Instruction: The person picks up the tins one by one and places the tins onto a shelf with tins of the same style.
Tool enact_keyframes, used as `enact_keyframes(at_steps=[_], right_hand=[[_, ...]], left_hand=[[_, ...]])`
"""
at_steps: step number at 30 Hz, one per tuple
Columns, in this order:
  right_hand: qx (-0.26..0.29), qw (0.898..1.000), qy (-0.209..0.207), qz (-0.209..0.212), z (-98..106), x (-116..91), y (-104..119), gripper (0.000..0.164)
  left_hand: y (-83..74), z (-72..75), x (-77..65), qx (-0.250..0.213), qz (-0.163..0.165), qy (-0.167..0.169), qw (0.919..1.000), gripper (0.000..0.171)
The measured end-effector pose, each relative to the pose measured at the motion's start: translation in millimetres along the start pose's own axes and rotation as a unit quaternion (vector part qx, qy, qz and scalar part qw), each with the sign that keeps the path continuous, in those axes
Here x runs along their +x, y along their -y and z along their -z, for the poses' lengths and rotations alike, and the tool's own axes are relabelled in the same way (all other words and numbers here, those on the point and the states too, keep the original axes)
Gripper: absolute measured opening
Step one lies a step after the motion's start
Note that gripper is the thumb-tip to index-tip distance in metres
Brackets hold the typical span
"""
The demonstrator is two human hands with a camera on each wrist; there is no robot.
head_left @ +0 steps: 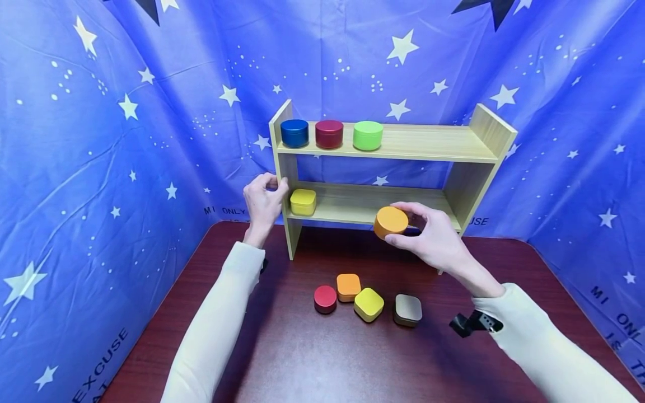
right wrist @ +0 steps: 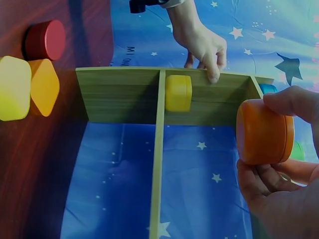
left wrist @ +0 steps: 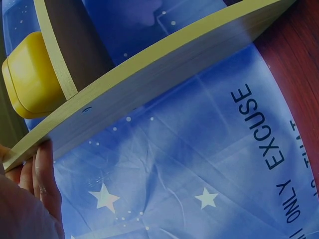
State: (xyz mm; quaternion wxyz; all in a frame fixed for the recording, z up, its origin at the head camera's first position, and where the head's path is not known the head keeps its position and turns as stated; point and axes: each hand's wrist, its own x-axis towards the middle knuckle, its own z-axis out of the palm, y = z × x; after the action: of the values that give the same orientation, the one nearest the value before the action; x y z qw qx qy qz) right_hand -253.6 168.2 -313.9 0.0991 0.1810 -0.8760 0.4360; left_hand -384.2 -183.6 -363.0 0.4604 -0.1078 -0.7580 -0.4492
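Pale sleeves (head_left: 544, 341) flank four tins (head_left: 369, 305); left hand (head_left: 264, 202) grips the shelf side (head_left: 288, 165), right hand (head_left: 437, 235) a round orange tin (head_left: 390, 223).

Left hand (head_left: 263, 204) and right hand (head_left: 437, 238) bare; plain off-white long left sleeve (head_left: 216, 327), matching right sleeve (head_left: 544, 347), black strap (head_left: 473, 323) with dotted grey piece (head_left: 487, 322) at right wrist, small black bit (head_left: 264, 265) at left.

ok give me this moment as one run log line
right hand: holds round orange tin | left hand: grips left shelf panel | lower shelf: square yellow tin
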Motion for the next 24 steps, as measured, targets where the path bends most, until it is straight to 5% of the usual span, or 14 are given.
enact_keyframes(at_steps=[24], right_hand=[[-0.036,0.997,-0.056,0.026,52.4,48.8,35.5,0.061]], left_hand=[[1.1,-0.6,0.7,0.002,-0.004,-0.004,1.0,0.026]])
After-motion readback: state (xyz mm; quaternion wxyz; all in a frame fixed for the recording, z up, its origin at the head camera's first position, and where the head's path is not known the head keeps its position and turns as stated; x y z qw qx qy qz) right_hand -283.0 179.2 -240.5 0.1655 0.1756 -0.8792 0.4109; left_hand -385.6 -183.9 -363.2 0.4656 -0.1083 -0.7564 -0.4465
